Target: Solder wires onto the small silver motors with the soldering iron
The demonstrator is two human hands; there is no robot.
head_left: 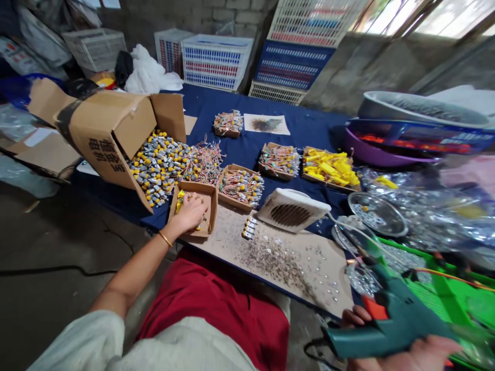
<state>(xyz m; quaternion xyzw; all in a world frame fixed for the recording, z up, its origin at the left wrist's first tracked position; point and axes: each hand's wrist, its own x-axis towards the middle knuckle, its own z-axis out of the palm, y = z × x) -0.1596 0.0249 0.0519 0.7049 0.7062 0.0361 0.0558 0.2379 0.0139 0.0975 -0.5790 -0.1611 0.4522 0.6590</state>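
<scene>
My left hand (190, 212) reaches into a small cardboard tray (212, 198), its fingers curled downward among a few small yellow-and-grey motors; what the fingertips hold is hidden. In my right hand (415, 355) is a green pistol-shaped power tool (402, 314) with an orange trigger, at the lower right, and its cord trails from the handle. Between the hands, a short row of small motors (249, 227) lies on a cardboard sheet (228, 247) strewn with dark crumbs and small shiny metal bits. A white grilled fan unit (292, 210) stands tilted just behind that sheet.
On the left, an overturned carton (104, 123) spills many motors (158, 159). Trays of wired motors (242, 186) and yellow parts (330, 167) sit further back. A metal bowl (377, 212), green trays (444, 288) and plastic bags crowd the right. Crates (216, 59) line the wall.
</scene>
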